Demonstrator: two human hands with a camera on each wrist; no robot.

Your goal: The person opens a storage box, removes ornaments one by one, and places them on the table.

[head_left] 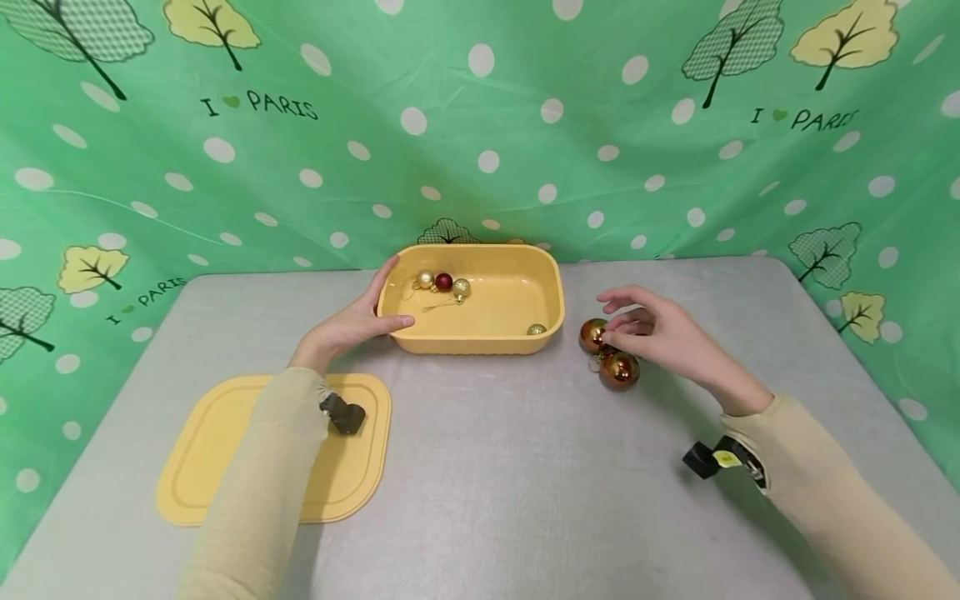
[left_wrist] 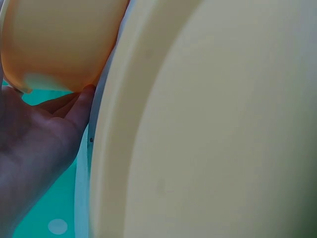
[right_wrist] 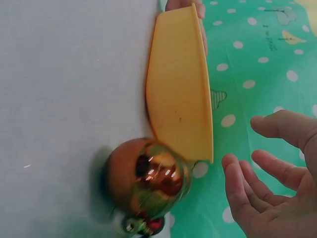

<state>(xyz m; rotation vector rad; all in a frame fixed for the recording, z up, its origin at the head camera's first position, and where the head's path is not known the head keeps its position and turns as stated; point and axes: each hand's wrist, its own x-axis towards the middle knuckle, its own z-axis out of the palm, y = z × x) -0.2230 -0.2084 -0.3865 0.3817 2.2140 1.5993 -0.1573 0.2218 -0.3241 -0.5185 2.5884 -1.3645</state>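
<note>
Holding the left beige sleeve (head_left: pixel 258 492), with a black wrist device (head_left: pixel 345 414) strapped on, above a flat yellow lid (head_left: pixel 206 442) on the grey worktop (head_left: pixel 510 467). Gripping the left end of a yellow container (head_left: pixel 480 344) with the left grip (head_left: pixel 351 323), pressing the thumb along the near side and wrapping the fingers round the far left corner. Standing upright at the back of the worktop, before a green spotted cloth (head_left: pixel 480 167). Containing, towards the left, a pale gold bauble (head_left: pixel 425 278), a dark red bauble (head_left: pixel 444 282) and a glittery gold bauble (head_left: pixel 461 287), all bunched closely, plus another gold bauble (head_left: pixel 536 329) near the front right corner. Hovering just right of the container with the right grip (head_left: pixel 663 329), unclosed, bending the fingers loosely and leaving a gap to the thumb. Overlapping the farther of two shiny copper balls (head_left: pixel 619 372) in the head view, yet showing clear of them in the right wrist view. Lying close together on the worktop beside the container. Wearing a second black device (head_left: pixel 701 460) at the right sleeve (head_left: pixel 817 475), farthest right.
</note>
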